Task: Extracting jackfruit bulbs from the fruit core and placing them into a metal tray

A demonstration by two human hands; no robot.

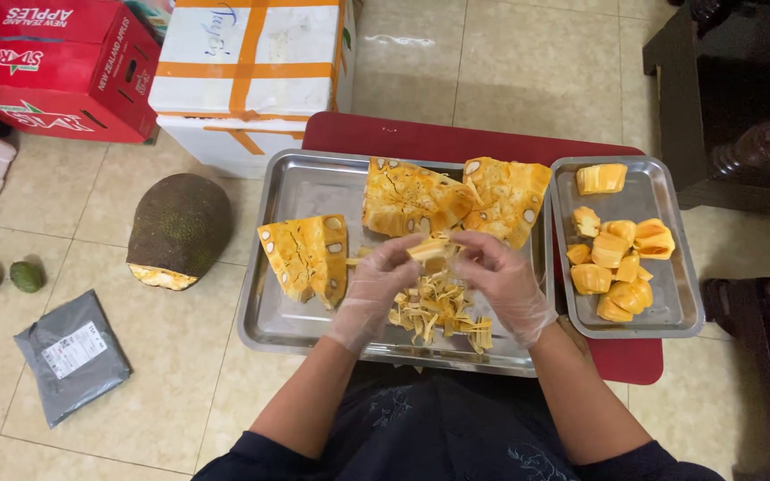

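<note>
Two gloved hands meet over the large steel tray [282,325], the left hand [376,285] and right hand [501,281] both pinched on one jackfruit pod [430,249], pulled between them just above the heap of stringy scraps [434,312], so the waste drops straight down. Cut jackfruit chunks [407,196] lie behind on the tray, within reach. Cleaned bulbs [617,267] sit apart in the small tray [683,307] at the right, kept away from the mess

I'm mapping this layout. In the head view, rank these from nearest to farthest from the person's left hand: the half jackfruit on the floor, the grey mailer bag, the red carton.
From the left hand:
1. Half jackfruit, on the floor left of the big tray.
2. Grey mailer bag, lower left on the tiles.
3. Red carton, top left corner.
</note>
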